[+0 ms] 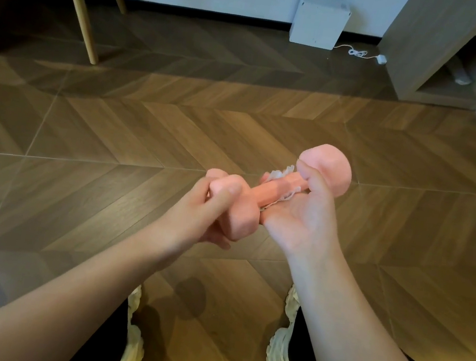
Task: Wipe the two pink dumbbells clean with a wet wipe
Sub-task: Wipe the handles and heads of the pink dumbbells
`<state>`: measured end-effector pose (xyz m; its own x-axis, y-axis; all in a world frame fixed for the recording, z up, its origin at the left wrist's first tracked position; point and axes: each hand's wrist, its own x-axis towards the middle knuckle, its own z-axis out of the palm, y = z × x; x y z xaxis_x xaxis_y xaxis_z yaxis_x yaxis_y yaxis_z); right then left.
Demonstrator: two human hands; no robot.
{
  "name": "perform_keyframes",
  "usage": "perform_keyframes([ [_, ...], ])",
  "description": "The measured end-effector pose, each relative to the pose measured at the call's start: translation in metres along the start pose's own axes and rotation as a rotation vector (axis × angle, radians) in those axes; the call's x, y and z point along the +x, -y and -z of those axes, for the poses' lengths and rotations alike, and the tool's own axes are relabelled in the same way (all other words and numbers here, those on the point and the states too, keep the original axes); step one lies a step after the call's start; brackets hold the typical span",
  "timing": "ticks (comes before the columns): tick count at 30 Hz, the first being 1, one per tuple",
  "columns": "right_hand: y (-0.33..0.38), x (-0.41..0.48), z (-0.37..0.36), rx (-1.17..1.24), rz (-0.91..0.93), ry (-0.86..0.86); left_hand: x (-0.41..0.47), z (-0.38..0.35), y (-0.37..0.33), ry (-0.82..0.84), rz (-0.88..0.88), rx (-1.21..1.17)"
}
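A brown herringbone wood floor (147,126) spreads beneath the pink rubber-coated dumbbell (271,192), which is held in the air, slanting with its far head up to the right. Beyond the dumbbell, to the right, stands a pale wooden shelf unit (414,52); straight beyond it a white square box (318,24) leans on the wall. Below the dumbbell show two white chunky-soled shoes (280,352). The left hand (196,214) grips the dumbbell's near head, fingers curled round it. The right hand (304,219) wraps the bar, thumb against the far head. A crumpled white wet wipe (281,175) seems bunched between those fingers and the bar.
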<state>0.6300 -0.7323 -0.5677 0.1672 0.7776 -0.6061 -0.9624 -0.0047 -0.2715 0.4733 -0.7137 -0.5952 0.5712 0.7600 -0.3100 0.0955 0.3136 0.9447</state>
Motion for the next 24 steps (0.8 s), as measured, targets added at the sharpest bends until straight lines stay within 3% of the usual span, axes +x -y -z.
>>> perform_keyframes([
  [2,0.0,0.0,0.001,0.004,-0.007,-0.014,-0.002,0.001,0.002,-0.086,-0.167,0.203],
  [4,0.0,-0.001,0.001,-0.022,-0.013,-0.013,-0.002,0.005,0.002,-0.078,-0.216,0.283],
  [8,-0.001,0.0,0.002,-0.023,-0.007,-0.042,0.001,0.004,0.002,-0.042,-0.034,0.012],
  [12,0.0,0.0,0.001,0.016,-0.019,-0.067,-0.001,0.006,0.006,-0.116,-0.306,0.417],
  [17,-0.001,0.001,0.005,0.03,-0.026,-0.068,0.002,0.006,0.0,-0.051,-0.125,0.063],
  [21,0.008,0.003,0.005,0.07,-0.037,-0.103,-0.005,0.006,0.001,-0.081,-0.315,0.38],
  [24,0.023,0.004,0.004,0.019,-0.008,-0.106,-0.008,0.012,0.002,-0.075,-0.388,0.436],
])
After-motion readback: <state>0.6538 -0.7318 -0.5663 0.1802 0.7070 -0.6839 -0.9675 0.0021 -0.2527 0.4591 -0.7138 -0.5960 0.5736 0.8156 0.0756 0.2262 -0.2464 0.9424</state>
